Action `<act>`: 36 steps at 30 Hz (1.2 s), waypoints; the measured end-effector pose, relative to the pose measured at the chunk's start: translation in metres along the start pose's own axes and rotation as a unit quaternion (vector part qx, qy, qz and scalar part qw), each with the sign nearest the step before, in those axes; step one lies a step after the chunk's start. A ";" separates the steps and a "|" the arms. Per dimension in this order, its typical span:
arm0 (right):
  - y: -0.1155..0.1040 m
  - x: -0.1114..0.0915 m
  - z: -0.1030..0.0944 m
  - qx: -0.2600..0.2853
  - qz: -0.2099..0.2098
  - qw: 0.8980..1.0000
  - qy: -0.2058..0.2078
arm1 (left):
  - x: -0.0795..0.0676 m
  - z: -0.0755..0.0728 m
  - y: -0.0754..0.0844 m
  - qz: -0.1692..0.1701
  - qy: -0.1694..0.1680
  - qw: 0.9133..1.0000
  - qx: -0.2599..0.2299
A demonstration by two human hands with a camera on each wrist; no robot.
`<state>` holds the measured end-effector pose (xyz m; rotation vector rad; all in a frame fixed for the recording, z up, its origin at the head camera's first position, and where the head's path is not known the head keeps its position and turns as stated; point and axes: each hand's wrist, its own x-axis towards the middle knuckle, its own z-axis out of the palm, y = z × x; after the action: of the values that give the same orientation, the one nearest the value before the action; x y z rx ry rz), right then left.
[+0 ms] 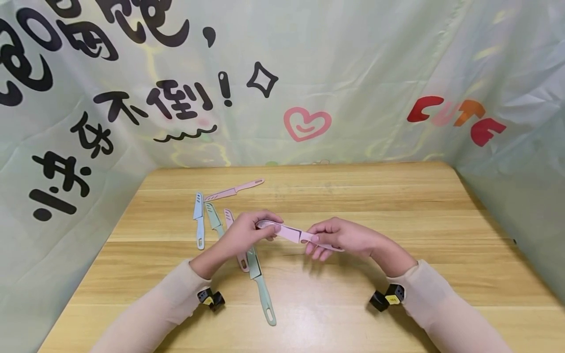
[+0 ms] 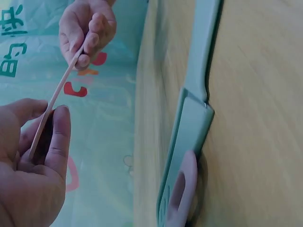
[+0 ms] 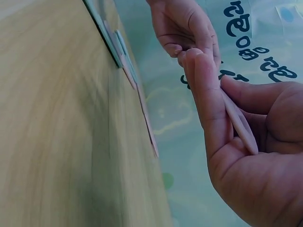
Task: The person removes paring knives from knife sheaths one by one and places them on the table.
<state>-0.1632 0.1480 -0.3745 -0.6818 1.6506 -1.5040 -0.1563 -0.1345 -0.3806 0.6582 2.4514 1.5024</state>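
Toward the near edge of the counter [image 1: 353, 314]: a green knife [image 1: 262, 289], handle nearest. Just beside its blade, partly hidden behind the left hand [image 1: 244, 229]: a pink knife [image 1: 243, 261]. Midway, in the air: a held pink knife [image 1: 289, 234], pinched at the blade end by the left hand's fingers, gripped at the handle by the fingers of the right hand [image 1: 345, 237]. Beyond: a second green knife [image 1: 214, 217], a blue knife [image 1: 199, 220], and, farther, a slanting pink knife [image 1: 235, 190]. Behind: a lettered backdrop [image 1: 366, 63].

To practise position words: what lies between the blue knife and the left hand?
In the head view, a green knife and a pink knife, the latter partly behind the left hand.
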 end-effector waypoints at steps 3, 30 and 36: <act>-0.001 0.001 0.000 0.003 -0.004 1.000 -0.001 | 0.000 0.002 0.000 -0.024 0.012 0.997 -0.078; -0.003 0.017 -0.001 0.020 -0.008 1.000 0.011 | -0.006 0.020 0.003 -0.132 0.090 0.836 -0.525; 0.000 0.020 0.001 0.038 0.011 0.999 0.018 | -0.007 0.022 0.001 -0.129 0.077 0.811 -0.565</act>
<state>-0.1739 0.1310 -0.3782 -0.5969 1.6128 -1.5633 -0.1412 -0.1202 -0.3905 -0.0561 1.1719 2.4639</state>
